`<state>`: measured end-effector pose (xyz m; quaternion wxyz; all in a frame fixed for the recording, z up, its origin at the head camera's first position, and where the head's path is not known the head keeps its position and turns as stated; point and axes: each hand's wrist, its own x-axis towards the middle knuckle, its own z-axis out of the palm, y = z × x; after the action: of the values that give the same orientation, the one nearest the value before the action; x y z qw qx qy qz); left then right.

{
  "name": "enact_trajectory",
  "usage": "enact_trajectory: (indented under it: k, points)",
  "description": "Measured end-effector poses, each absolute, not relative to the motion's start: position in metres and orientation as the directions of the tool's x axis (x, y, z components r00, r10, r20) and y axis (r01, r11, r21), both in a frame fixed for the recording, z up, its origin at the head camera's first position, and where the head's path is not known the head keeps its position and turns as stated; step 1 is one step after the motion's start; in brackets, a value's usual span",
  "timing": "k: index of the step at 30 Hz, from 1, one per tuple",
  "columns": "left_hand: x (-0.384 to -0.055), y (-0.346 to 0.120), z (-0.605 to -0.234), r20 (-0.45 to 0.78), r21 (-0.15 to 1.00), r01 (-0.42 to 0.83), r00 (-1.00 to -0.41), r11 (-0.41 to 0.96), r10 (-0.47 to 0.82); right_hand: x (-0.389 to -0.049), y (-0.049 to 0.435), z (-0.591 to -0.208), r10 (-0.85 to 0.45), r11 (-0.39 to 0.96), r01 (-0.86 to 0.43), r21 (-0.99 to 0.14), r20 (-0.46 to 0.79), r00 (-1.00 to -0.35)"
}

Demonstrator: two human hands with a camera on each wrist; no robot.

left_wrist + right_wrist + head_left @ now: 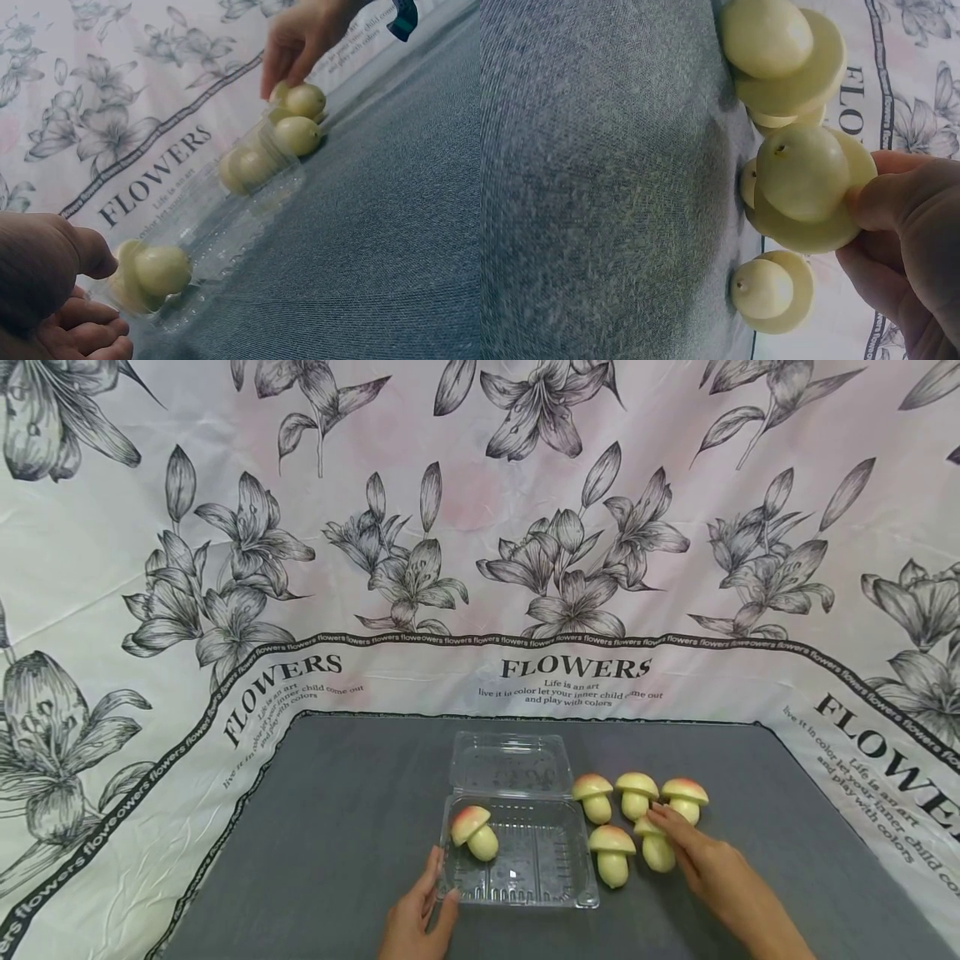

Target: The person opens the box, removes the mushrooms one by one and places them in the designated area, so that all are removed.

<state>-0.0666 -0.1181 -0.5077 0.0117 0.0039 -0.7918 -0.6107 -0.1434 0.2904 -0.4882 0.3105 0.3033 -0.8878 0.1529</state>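
Observation:
My right hand [697, 852] pinches a toy mushroom [806, 184] by its cap, thumb on one side and fingers on the other. This mushroom has a pale yellow-green stem and cap. At the centre of the head view a clear plastic clamshell box [525, 893] lies with its lid [510, 764] folded back. One mushroom [476, 835] with a red-tinged cap lies inside, at the box's left. My left hand [420, 910] holds the box at its front left corner, the thumb at the front wall and the fingers along the left side.
Beside the box on the right lie several more mushrooms, among them a near one [612, 856], and a back row with a left [594, 797], middle [637, 792] and right one [686, 795]. A grey cloth [337, 827] covers the table; a flower-printed curtain [420, 677] stands behind.

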Motion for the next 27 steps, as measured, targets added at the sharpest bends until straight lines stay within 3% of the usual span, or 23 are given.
enact_trajectory:
  k: [27]
  points:
    - [-0.0659, -0.1195, -0.5069, 0.013, 0.964, 0.008, -1.0, 0.267, -0.015, -0.1397, 0.2874, -0.495, -0.435, 0.798, -0.594, -0.103, 0.583, -0.686]
